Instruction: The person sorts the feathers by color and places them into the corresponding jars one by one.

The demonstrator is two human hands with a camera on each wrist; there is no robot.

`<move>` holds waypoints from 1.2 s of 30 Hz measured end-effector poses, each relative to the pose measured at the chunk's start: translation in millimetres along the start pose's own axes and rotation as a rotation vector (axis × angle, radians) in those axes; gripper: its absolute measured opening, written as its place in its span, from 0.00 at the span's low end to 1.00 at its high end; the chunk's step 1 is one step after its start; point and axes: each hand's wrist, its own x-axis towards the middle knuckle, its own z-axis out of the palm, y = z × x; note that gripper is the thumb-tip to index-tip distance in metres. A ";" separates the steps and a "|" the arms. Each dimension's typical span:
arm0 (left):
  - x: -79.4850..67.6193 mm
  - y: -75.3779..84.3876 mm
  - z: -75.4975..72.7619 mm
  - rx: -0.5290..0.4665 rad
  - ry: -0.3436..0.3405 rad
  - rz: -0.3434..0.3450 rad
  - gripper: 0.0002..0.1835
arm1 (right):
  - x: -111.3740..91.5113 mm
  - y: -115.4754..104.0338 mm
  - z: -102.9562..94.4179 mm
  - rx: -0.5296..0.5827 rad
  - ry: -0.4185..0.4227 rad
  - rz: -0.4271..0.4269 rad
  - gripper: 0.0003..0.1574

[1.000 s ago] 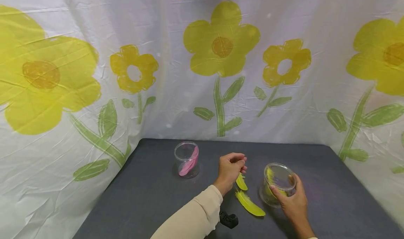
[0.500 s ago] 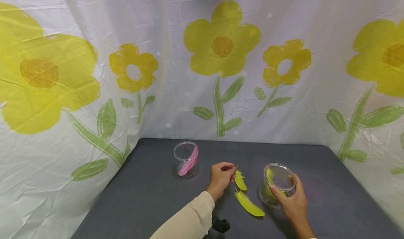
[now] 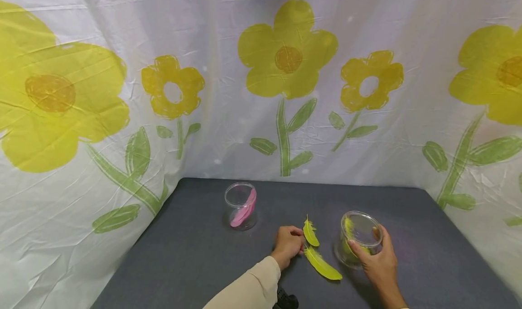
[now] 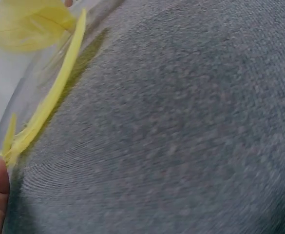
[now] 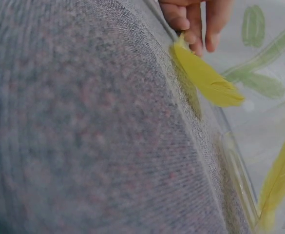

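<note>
Two yellow feathers lie between my hands. My left hand [image 3: 287, 244] pinches the quill end of the nearer, longer feather [image 3: 323, 265]; in the right wrist view its fingertips meet that feather [image 5: 208, 78], whose vane stands slightly off the cloth above its shadow. The shorter feather [image 3: 311, 234] lies just beyond, close to the left fingers. My right hand [image 3: 381, 264] grips a clear round jar [image 3: 344, 257] from its right side, thumb on the near wall. Inside this jar are yellow feathers [image 4: 32, 27], seen through the wall. The jar stands upright.
A second clear jar [image 3: 229, 205] with a pink feather [image 3: 244, 210] leaning inside stands at the back left. A dark grey cloth [image 3: 183, 259] covers the table. A flower-printed white curtain [image 3: 228, 132] encloses it. A black perforated thing [image 3: 287, 299] shows beside the left sleeve.
My left hand has moved from above the shorter feather, leftward and then nearer, down to the longer feather's quill end. The right hand and its jar have stayed put.
</note>
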 end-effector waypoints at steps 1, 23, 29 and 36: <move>-0.8 -0.8 0.6 0.009 -0.003 -0.010 0.09 | -0.2 -0.4 0.1 0.001 -0.001 0.001 0.62; -13.6 1.6 -3.4 -0.098 -0.087 0.056 0.06 | 0.8 0.5 -1.3 -0.013 -0.013 -0.016 0.59; -14.3 16.1 -12.0 -0.178 -0.102 0.121 0.05 | -0.6 0.4 -0.5 0.000 -0.017 -0.005 0.59; -3.5 43.6 -31.2 -0.239 -0.050 0.182 0.03 | -0.7 1.2 -0.4 0.011 0.010 -0.031 0.58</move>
